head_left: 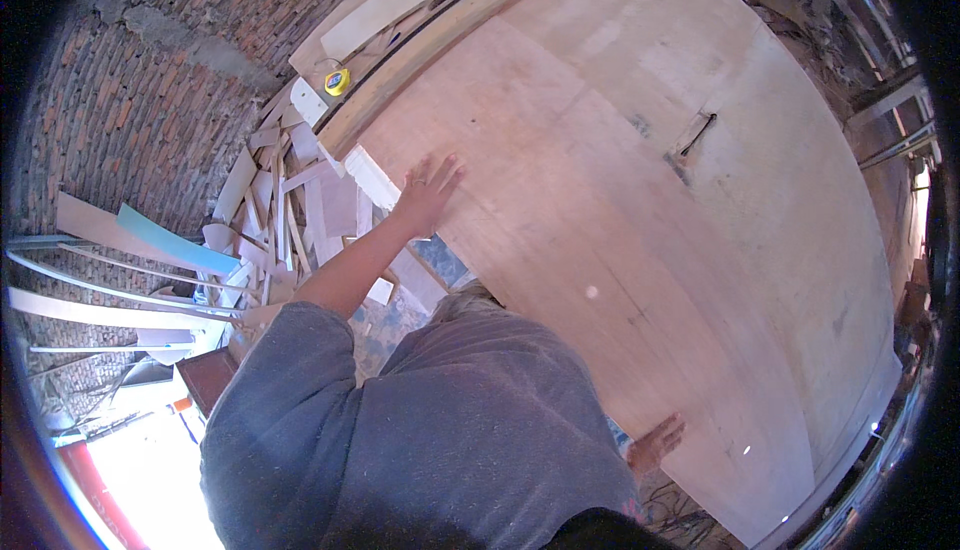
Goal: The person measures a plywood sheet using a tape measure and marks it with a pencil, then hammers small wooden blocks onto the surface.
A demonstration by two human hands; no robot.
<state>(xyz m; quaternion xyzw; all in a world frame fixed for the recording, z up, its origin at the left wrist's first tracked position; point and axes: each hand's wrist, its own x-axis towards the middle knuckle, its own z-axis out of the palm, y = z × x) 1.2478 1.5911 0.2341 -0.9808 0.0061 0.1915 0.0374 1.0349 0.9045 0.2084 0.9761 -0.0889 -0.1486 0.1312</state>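
A large thin plywood sheet lies flat in front of me on a wide pale worktop. My left hand rests palm down near the sheet's left end, fingers spread. At the sheet's near edge, toward its right end, my right hand lies with fingers stretched out over the top; its thumb is hidden. A long wooden rail runs along the sheet's left end. Beyond the sheet, a narrow slot with a dark piece in it shows in the worktop.
A yellow tape measure sits left of the rail, near a pale board offcut. Wood scraps are heaped against the brick wall. Long bent strips lean at the far left. Clutter lines the right side.
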